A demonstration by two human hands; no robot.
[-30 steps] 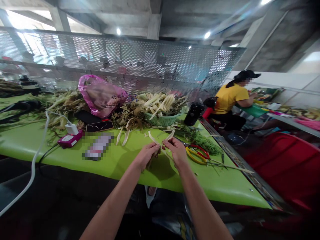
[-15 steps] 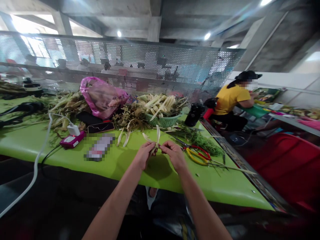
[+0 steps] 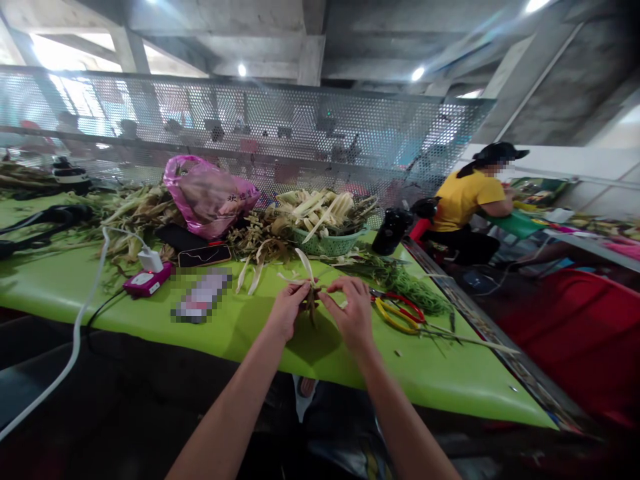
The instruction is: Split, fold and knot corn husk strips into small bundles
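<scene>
My left hand (image 3: 289,311) is closed around a small bundle of dried husk strips (image 3: 312,308). Pale strips (image 3: 306,265) stick up and out to the left from its top, and darker brown ends hang below. From the right, my right hand (image 3: 354,312) pinches at the edge of the same bundle with thumb and forefinger; the exact bit between the tips is too small to make out. Just right of that hand lie scissors with yellow handles (image 3: 395,319) and a red-handled tool (image 3: 407,305), next to thin green stems (image 3: 417,290).
Behind the hands stands a green basket (image 3: 327,245) of pale husk pieces. A pink plastic bag (image 3: 200,200), dried leaves (image 3: 133,213), phone (image 3: 205,255), purple power block (image 3: 149,280) with cables and black bottle (image 3: 387,231) share the green table (image 3: 240,347). A co-worker (image 3: 467,200) sits at right.
The bundle has turned: its pale strips now lean left and brown ends show below. My right hand has shifted slightly, its fingers more curled. The view has moved a little.
</scene>
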